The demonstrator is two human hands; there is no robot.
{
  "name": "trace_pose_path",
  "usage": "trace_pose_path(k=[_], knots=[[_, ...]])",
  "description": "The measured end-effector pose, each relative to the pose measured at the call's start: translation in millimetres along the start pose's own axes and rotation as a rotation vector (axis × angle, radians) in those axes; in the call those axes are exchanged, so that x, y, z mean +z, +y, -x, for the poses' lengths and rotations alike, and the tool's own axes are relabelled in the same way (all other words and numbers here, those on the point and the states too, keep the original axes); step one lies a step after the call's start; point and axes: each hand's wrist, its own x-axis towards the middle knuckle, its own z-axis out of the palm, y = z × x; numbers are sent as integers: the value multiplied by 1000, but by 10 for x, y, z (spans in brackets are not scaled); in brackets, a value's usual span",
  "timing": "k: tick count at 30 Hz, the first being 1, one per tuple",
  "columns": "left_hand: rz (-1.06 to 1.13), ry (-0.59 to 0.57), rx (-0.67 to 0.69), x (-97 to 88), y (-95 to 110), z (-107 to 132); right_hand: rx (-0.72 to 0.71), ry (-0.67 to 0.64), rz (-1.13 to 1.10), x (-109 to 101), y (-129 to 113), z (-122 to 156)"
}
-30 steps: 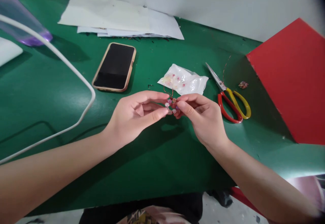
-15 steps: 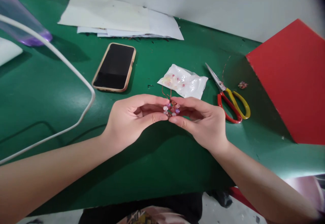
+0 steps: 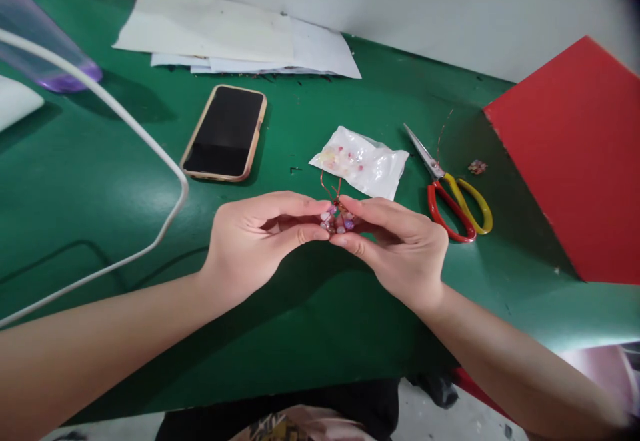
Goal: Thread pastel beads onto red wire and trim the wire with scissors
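**Fingertips (image 3: 306,233) of both hands closed on a small bead cluster**

Fingertips meet at the centre of the frame, just above the green table (image 3: 300,334). The left hand (image 3: 255,237) and right hand (image 3: 400,244) each pinch narrowly, thumb against forefinger, on opposite sides of the bead cluster (image 3: 336,221). It is a knot of pale pink, white and purple beads strung on thin copper wire (image 3: 329,187), whose loose ends stick up behind the fingers.

The cluster looks very light. The beads seem hard and smooth, so they could slip, and the wire seems soft enough to kink under a firm squeeze. It is best held by the wire between beads or at the rim of the cluster, and only lightly.

How the wire runs through the beads is hidden by the fingertips, and the beads are too small to count.

Just beyond the hands lies a clear plastic bag (image 3: 359,162) with a few pinkish bits inside that are hard to make out. At the right are red-and-yellow scissors (image 3: 453,194), a tiny beaded piece (image 3: 477,167) and a red sheet (image 3: 575,154) cut off by the frame edge. At the upper left are a phone (image 3: 224,133) lying face up, a white cable (image 3: 150,154) and, farthest off, a stack of papers (image 3: 225,31).
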Motion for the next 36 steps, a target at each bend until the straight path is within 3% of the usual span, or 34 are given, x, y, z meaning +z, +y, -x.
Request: trace_pose_path(k=[26, 31, 36], knots=[[2, 15, 7, 21, -12, -10, -47, 44, 59, 36, -3, 29], [94, -27, -126, 28, -32, -60, 8, 33, 34, -3, 38, -11], [424, -165, -288, -10, -102, -121, 106, -90, -116, -67, 97, -77]])
